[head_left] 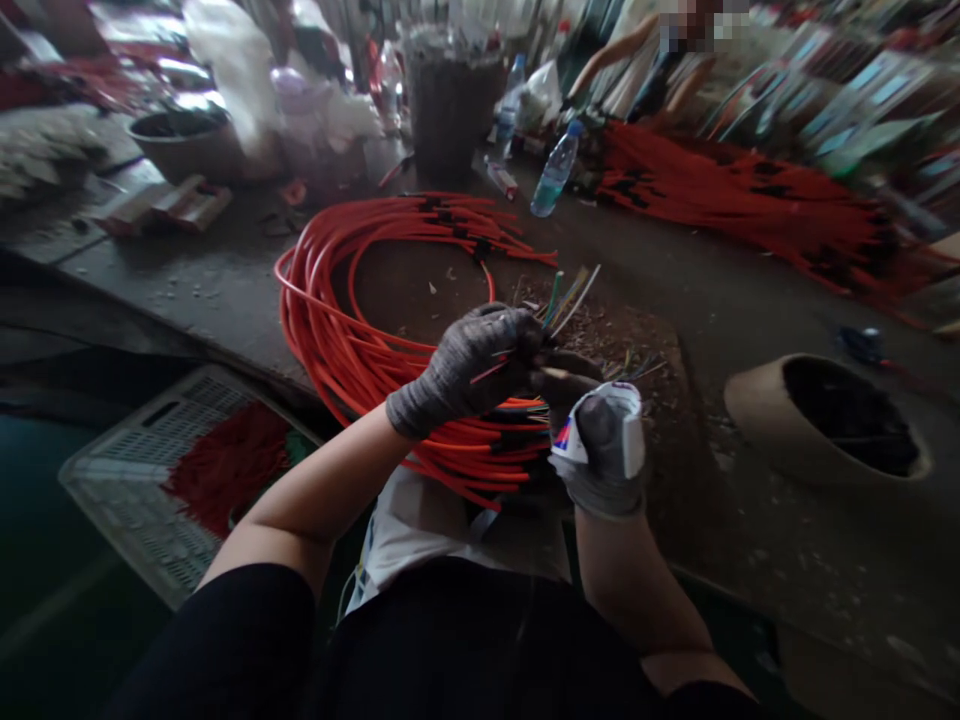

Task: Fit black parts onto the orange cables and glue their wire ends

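My left hand (480, 355), in a grey knitted glove, is closed around a bunch of thin coloured wires (566, 300), whose ends fan out above the fingers. My right hand (596, 430), also gloved, meets it at the fingertips, with its fingers bent in a pinch; what they hold is too dark to make out. A white roll of tape or label (634, 430) with blue and red print sits around the right hand. Beneath and behind both hands, a large coil of orange-red cable (322, 290) lies on the table, with black bands and bare wire ends at its right side.
A grey crate (120, 490) with red pieces stands low at the left. To the right is a round tub (765, 405) with dark contents. Farther back are a plastic bottle (556, 175), a dark bucket (450, 110), more red cables (720, 200) and another person's arm (615, 55).
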### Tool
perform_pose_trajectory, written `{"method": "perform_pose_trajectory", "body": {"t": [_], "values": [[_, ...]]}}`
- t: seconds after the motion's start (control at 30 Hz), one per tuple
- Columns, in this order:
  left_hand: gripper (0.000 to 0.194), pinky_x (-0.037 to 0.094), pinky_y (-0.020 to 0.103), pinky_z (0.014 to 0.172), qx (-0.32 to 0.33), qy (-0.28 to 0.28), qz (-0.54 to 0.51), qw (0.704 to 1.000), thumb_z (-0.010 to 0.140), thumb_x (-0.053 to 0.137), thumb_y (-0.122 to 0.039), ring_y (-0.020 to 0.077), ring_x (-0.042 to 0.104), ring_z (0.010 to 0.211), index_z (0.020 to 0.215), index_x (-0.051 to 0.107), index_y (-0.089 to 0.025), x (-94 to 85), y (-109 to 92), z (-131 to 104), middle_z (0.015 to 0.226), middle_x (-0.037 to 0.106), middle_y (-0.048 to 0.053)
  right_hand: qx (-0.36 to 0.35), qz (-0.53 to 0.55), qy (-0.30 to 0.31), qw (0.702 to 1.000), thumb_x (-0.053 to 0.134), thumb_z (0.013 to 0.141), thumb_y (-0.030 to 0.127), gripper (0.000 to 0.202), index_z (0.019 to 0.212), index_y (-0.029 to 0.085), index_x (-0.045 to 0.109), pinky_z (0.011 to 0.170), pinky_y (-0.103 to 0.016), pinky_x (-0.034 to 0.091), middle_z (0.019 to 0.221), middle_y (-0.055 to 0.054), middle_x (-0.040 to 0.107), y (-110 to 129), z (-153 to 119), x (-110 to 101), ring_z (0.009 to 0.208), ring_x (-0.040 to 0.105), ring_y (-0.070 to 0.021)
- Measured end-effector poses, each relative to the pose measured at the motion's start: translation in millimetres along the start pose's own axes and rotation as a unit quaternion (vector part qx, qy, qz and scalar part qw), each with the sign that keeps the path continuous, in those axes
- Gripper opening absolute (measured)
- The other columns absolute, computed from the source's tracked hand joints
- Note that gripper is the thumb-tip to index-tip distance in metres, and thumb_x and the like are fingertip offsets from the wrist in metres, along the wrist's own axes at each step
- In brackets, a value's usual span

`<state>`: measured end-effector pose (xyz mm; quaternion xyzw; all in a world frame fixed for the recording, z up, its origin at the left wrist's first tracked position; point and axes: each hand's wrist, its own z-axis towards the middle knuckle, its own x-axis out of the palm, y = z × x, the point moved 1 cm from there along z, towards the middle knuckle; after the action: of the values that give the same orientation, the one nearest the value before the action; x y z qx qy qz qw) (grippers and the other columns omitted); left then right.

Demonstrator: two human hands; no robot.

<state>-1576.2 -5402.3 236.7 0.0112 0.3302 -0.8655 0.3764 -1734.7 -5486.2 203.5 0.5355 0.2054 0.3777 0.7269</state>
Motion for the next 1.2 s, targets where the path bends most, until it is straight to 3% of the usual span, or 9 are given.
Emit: {"method": "perform_pose_trajectory", "body": {"t": [0.1, 0.2, 0.33, 0.43, 0.6, 0.73, 0.87, 1.03, 1.2], "values": [[0.032, 0.057, 0.034, 0.078, -0.056, -0.025, -0.064, 0.996, 0.090, 0.066, -0.047, 0.0194, 0.071, 0.084, 0.078, 0.065, -0.018, -20.8, -21, -13, 0.084, 0.072, 0.006, 0.013, 0.137, 0.035, 0.990, 0.065, 0.087, 0.060, 0.035, 0.076, 0.026, 0.070, 0.060, -0.030, 0.058, 0.080, -0.003, 0.070, 10, 16, 16, 0.068, 0.065, -0.0157], [0.037, 0.060, 0.035, 0.076, -0.121, -0.096, -0.135, 0.979, 0.092, 0.061, -0.054, 0.0214, 0.071, 0.087, 0.081, 0.067, -0.019, -33.4, -38, -35, 0.084, 0.071, 0.006, 0.053, 0.171, -0.026, 0.984, 0.074, 0.082, 0.053, 0.029, 0.084, 0.024, 0.071, 0.038, -0.015, 0.036, 0.074, 0.000, 0.070, 3, 25, 28, 0.044, 0.047, -0.0050], [0.044, 0.058, 0.032, 0.079, -0.117, -0.130, -0.009, 0.985, 0.090, 0.065, -0.055, 0.0152, 0.066, 0.085, 0.119, 0.068, -0.023, -36.3, -49, -60, 0.115, 0.067, 0.009, 0.008, 0.092, -0.033, 0.995, 0.077, 0.082, 0.038, 0.021, 0.096, 0.023, 0.073, 0.048, -0.020, 0.049, 0.087, -0.003, 0.074, -6, 16, 45, 0.057, 0.062, -0.0098], [0.076, 0.057, 0.028, 0.075, -0.107, -0.087, 0.081, 0.987, 0.084, 0.069, -0.062, 0.0074, 0.058, 0.075, 0.148, 0.044, -0.030, -33.8, -52, -70, 0.140, 0.051, 0.012, -0.067, 0.005, -0.010, 0.998, 0.069, 0.090, 0.039, 0.017, 0.093, 0.023, 0.071, 0.060, -0.027, 0.058, 0.087, -0.005, 0.075, -3, 11, 55, 0.066, 0.069, -0.0151], [0.089, 0.055, 0.028, 0.068, -0.111, -0.065, 0.129, 0.983, 0.083, 0.067, -0.066, 0.0089, 0.056, 0.075, 0.155, 0.029, -0.033, -29.4, -53, -73, 0.143, 0.045, 0.014, -0.135, -0.040, 0.021, 0.990, 0.063, 0.096, 0.035, 0.012, 0.095, 0.024, 0.070, 0.067, -0.032, 0.061, 0.090, -0.007, 0.075, 0, 14, 61, 0.077, 0.072, -0.0189], [0.077, 0.055, 0.028, 0.069, -0.105, -0.068, 0.115, 0.985, 0.089, 0.064, -0.059, 0.0102, 0.058, 0.076, 0.154, 0.033, -0.031, -32.4, -56, -69, 0.141, 0.048, 0.014, -0.182, -0.047, 0.033, 0.982, 0.063, 0.096, 0.032, 0.012, 0.099, 0.024, 0.071, 0.075, -0.032, 0.061, 0.094, -0.005, 0.075, -9, 16, 56, 0.085, 0.073, -0.0181], [0.064, 0.056, 0.027, 0.070, -0.129, -0.026, 0.074, 0.989, 0.092, 0.060, -0.057, 0.0126, 0.063, 0.081, 0.146, 0.047, -0.024, -45.7, -56, -51, 0.132, 0.059, 0.014, -0.173, -0.072, 0.014, 0.982, 0.065, 0.095, 0.035, 0.014, 0.100, 0.025, 0.072, 0.078, -0.033, 0.060, 0.097, -0.004, 0.075, -20, 25, 48, 0.088, 0.073, -0.0187], [0.038, 0.054, 0.023, 0.063, -0.197, -0.086, 0.053, 0.975, 0.095, 0.058, -0.049, 0.0112, 0.064, 0.071, 0.107, 0.069, -0.014, -59.4, -32, -11, 0.086, 0.071, 0.005, -0.181, -0.034, -0.010, 0.983, 0.068, 0.092, 0.037, 0.014, 0.097, 0.026, 0.072, 0.072, -0.031, 0.058, 0.092, -0.002, 0.074, -19, 48, 49, 0.079, 0.071, -0.0169], [0.029, 0.047, 0.018, 0.050, -0.215, -0.075, 0.016, 0.974, 0.097, 0.057, -0.033, 0.0063, 0.055, 0.052, 0.077, 0.064, -0.013, -57.4, -12, 17, 0.060, 0.060, -0.002, -0.231, -0.165, 0.044, 0.958, 0.065, 0.093, 0.037, 0.015, 0.100, 0.028, 0.074, 0.086, -0.042, 0.055, 0.095, -0.003, 0.074, -8, 60, 44, 0.093, 0.069, -0.0222]]}}
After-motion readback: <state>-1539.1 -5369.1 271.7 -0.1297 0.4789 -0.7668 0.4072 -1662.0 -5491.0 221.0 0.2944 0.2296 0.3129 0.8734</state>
